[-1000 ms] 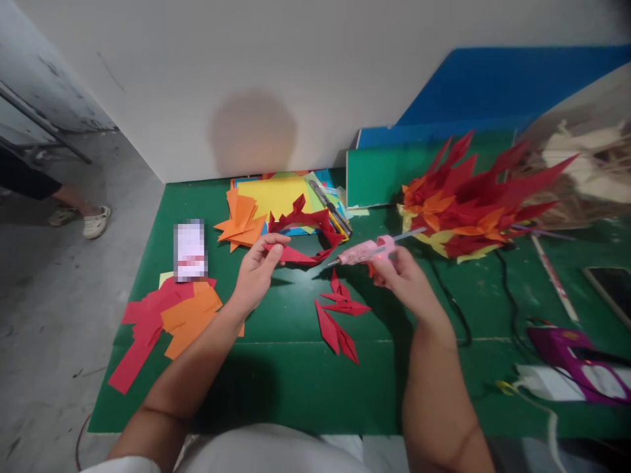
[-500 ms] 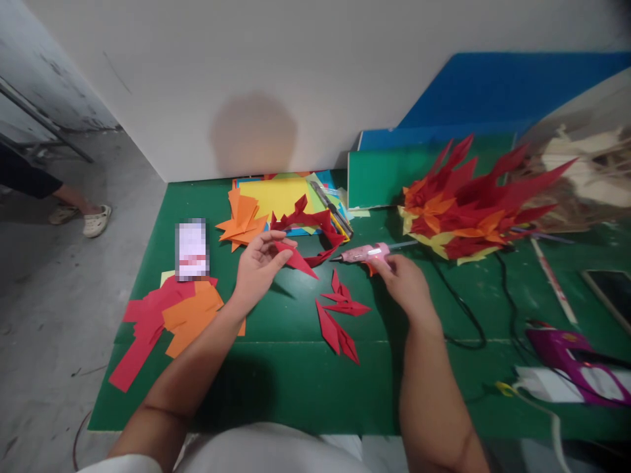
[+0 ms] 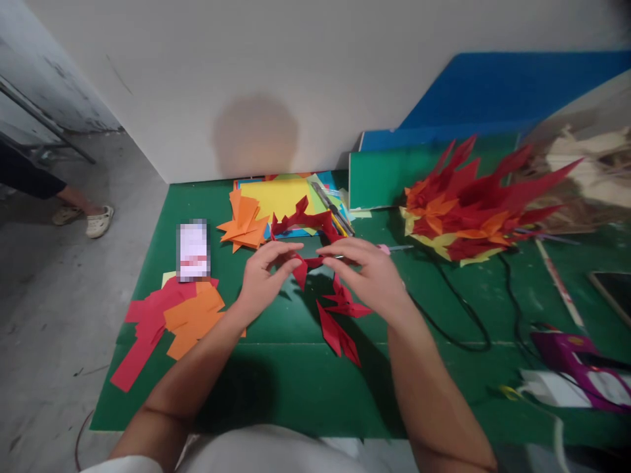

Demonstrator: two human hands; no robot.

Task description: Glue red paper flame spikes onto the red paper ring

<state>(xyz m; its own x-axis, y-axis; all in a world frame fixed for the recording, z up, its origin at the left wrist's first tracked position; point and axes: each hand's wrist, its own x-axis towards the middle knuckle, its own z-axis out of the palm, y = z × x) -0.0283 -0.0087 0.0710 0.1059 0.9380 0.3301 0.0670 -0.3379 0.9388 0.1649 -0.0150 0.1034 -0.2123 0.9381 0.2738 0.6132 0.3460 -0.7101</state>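
Note:
My left hand point(image 3: 263, 276) pinches a red folded paper piece point(image 3: 302, 268) above the green table point(image 3: 276, 381). My right hand point(image 3: 367, 272) has come across and its fingers close on the same red piece from the right. Behind the hands lies a chain of joined red folded pieces point(image 3: 308, 220). The pink glue gun point(image 3: 389, 249) lies on the table just beyond my right hand, mostly hidden by it. Several loose red folded pieces point(image 3: 340, 322) lie below the hands.
Orange folded pieces point(image 3: 244, 223) and coloured paper sheets point(image 3: 280, 194) lie at the back. Red and orange paper scraps point(image 3: 167, 318) sit at the left. A red-orange paper flame arrangement point(image 3: 473, 203) stands right. A black cord point(image 3: 458, 315), power strip point(image 3: 552, 384) and a person's foot point(image 3: 98, 220) are around.
My right hand set the glue gun down on the table and moved left to join my left hand on the red paper piece.

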